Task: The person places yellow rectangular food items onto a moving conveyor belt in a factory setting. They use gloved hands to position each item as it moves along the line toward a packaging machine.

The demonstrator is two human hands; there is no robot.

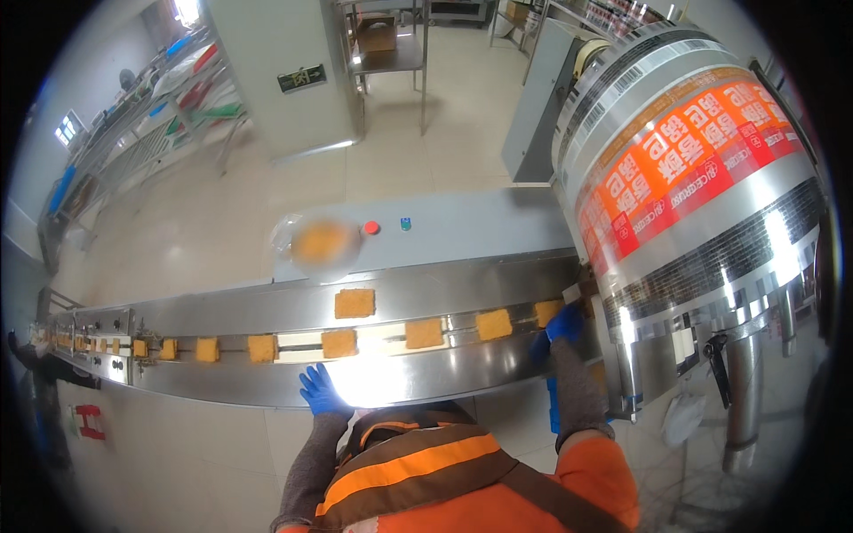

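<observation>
Head: left fingers point(321, 373) spread at steel conveyor point(213, 306), grip of right fingers point(567, 320) unclear, tiled floor point(204, 240) beyond.

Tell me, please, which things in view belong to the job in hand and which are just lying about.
In use: golden square biscuits on the long steel conveyor; blue-gloved left hand at its near edge; blue-gloved right hand by the rightmost biscuit; probably the orange printed film roll.
Apparently lying about: brown cardboard box on the metal shelf; red object on the floor.
</observation>
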